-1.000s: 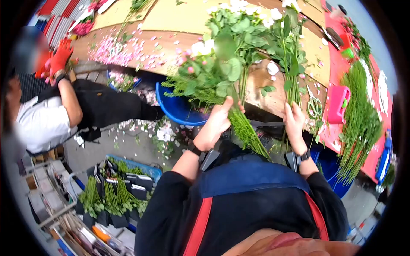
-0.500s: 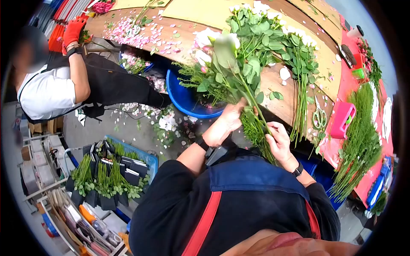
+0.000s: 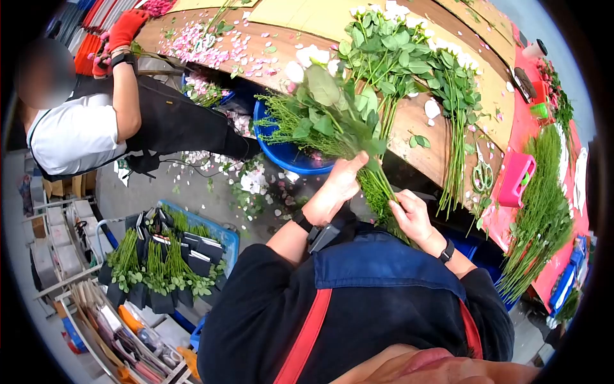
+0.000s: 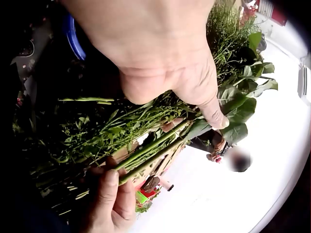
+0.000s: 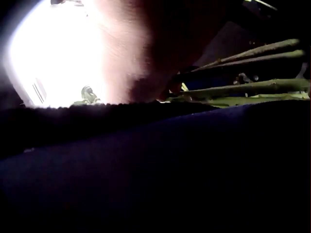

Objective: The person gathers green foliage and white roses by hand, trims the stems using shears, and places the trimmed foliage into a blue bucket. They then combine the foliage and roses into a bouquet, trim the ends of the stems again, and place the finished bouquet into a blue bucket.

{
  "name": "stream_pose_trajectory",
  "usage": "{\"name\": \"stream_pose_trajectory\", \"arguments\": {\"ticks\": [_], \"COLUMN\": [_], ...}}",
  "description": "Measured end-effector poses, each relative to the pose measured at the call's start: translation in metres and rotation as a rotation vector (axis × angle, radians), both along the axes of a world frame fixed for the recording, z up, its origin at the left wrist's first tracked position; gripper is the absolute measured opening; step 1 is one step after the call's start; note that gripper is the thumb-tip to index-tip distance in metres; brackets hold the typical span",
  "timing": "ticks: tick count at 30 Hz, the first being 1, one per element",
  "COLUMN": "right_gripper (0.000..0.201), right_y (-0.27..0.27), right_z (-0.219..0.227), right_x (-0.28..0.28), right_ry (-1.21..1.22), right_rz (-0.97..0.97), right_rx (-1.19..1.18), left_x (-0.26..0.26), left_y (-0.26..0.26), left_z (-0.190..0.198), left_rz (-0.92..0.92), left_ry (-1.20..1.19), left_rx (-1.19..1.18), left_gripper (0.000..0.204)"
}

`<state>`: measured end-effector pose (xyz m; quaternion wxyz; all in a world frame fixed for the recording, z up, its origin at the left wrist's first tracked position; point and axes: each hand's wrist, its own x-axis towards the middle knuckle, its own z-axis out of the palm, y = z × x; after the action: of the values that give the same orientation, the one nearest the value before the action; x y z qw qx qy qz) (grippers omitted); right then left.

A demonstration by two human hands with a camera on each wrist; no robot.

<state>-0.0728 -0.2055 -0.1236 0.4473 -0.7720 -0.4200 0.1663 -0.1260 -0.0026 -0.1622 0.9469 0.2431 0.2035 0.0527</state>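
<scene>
My left hand (image 3: 344, 180) grips a bunch of leafy white roses (image 3: 322, 96) and feathery green foliage (image 3: 278, 121), its thumb lying along the stems. Lower down, my right hand (image 3: 412, 217) pinches the green stems (image 3: 382, 182) between thumb and fingers. In the left wrist view, two thicker stems (image 4: 155, 148) run from the right fingertips (image 4: 109, 179) up under the left hand (image 4: 160, 43). The right wrist view is mostly dark, with some stem ends (image 5: 262, 87) at its right edge. Other bunches of white roses (image 3: 457, 83) lie on the table just beyond my hands.
A blue tub (image 3: 300, 168) stands below the table edge. Scissors (image 3: 481, 176), a pink container (image 3: 517, 179) and long greenery (image 3: 540, 211) lie to the right. Someone in red gloves (image 3: 128, 29) works at the left. A blue crate (image 3: 227, 240) of bundled stems sits on the floor.
My right hand has left the stems of the rose bunch at the table edge and moved left to the stems below my left hand. The left hand keeps its hold.
</scene>
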Motion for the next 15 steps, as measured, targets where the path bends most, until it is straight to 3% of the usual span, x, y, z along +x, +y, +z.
{"name": "stream_pose_trajectory", "arguments": {"ticks": [7,10,12,13,14,15], "right_gripper": [0.029,0.027,0.024,0.026,0.024,0.020], "right_y": [0.002,-0.004,-0.010,-0.014,-0.013,-0.014], "right_z": [0.013,0.007,-0.003,-0.011,0.000,-0.001], "right_x": [0.000,0.001,0.019,0.039,0.059,0.079], "right_ry": [-0.185,-0.142,0.073,0.333,0.275,0.380], "right_rz": [0.138,0.242,0.349,0.343,0.120,-0.157], "right_rx": [-0.132,-0.213,-0.197,-0.136,-0.157,-0.162], "left_x": [-0.004,0.000,-0.001,0.000,0.002,0.001], "left_y": [0.005,0.007,0.007,0.006,0.003,0.002], "left_z": [-0.015,-0.009,0.005,0.003,0.007,0.007], "left_rz": [0.007,-0.038,-0.085,-0.078,-0.046,-0.054], "left_ry": [-0.050,0.113,0.139,0.158,0.194,0.211], "left_rx": [-0.028,0.056,0.090,0.115,0.073,0.061], "left_gripper": [0.063,0.038,0.027,0.027,0.026,0.025]}}
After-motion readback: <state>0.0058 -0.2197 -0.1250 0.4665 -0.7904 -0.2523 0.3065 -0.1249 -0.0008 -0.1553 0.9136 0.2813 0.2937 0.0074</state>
